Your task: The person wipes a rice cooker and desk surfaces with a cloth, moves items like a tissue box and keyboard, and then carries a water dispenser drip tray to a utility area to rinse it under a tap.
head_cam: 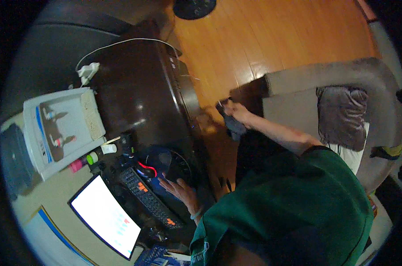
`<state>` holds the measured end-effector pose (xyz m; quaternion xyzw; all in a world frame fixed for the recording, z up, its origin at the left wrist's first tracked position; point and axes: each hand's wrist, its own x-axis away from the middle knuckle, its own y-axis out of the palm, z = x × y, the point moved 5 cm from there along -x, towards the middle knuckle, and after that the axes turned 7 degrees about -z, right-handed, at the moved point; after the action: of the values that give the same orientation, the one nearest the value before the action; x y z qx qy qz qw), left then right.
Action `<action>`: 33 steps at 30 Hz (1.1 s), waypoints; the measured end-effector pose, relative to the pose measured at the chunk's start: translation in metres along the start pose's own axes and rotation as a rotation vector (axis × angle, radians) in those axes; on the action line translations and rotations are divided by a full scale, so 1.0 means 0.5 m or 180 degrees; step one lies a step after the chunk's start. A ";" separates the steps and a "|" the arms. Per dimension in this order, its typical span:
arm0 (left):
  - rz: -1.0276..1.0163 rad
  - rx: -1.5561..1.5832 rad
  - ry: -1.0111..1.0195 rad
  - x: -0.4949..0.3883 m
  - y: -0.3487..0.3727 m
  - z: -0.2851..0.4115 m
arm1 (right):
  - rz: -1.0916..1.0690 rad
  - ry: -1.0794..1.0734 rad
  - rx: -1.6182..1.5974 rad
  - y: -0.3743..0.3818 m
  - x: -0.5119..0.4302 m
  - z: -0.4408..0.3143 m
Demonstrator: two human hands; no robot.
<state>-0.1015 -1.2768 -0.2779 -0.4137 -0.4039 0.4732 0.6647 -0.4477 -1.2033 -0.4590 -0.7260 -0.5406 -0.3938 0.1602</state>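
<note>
My left hand (182,193), with a pale band at its wrist, is over the dark desk edge beside a black keyboard (151,198) with orange keys. Its fingers are apart and nothing shows in them. A computer mouse (147,170) with a red light strip lies just past the fingertips. My right hand (237,111) is stretched out above the floor with bent fingers, against a dark grey item (234,125) at the end of my black-clad leg, perhaps a sock or shoe. Blur hides whether the fingers grip it.
A lit monitor (104,216) stands behind the keyboard. Farther along the dark desk are a white plastic container (63,129), a green-lidded jar (92,158) and a white power adapter (88,71) with its cable. A grey sofa (289,113) bearing a cushion (342,116) is at the right.
</note>
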 end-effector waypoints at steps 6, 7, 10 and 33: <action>-0.0162 -0.0948 0.1022 0.110 0.036 0.095 | 0.0498 -0.2526 0.1155 0.118 -0.180 -0.137; 0.0056 -0.0874 0.0927 0.123 0.029 0.091 | 0.0441 -0.2420 0.1354 0.159 -0.179 -0.134; 0.0459 -0.0896 0.0138 0.162 -0.006 0.020 | 0.0245 -0.1872 0.2058 0.293 -0.102 -0.085; -0.0086 0.0204 0.0451 0.207 -0.032 -0.264 | 0.0909 -0.3245 0.4844 0.707 0.276 -0.065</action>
<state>0.0492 -1.2028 -0.2918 -0.4193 -0.3460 0.4464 0.7108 -0.1241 -1.2626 -0.2673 -0.5704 -0.5641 0.4575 0.3836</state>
